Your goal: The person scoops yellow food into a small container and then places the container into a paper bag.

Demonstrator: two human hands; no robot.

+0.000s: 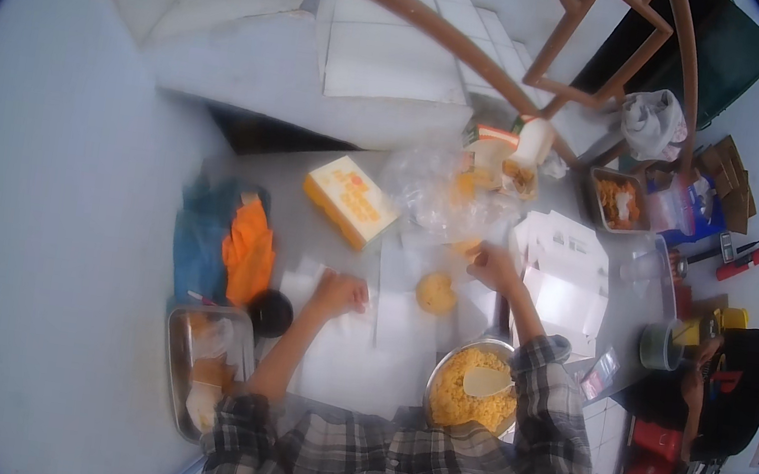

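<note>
My left hand (343,295) hangs over the metal table with curled fingers; a thin clear film seems to lie at its fingertips, too blurred to tell. My right hand (488,266) has its fingertips on a small yellowish piece (466,247) beside a crumpled clear plastic bag (428,193). Between the hands, nearer the right one, lies a round yellow food piece (437,293). Close to my body stands a metal bowl of yellow rice (469,400) with a pale paddle (486,383) on it. A closed white and yellow box (351,201) sits beyond my left hand.
Unfolded white cardboard boxes (560,282) lie at right, open food cartons (505,154) at the back. A metal tray (171,353), black round object (270,313) and orange cloth (250,249) are at left. A person in black (732,398) stands at right. Brown railing (410,7) borders the back.
</note>
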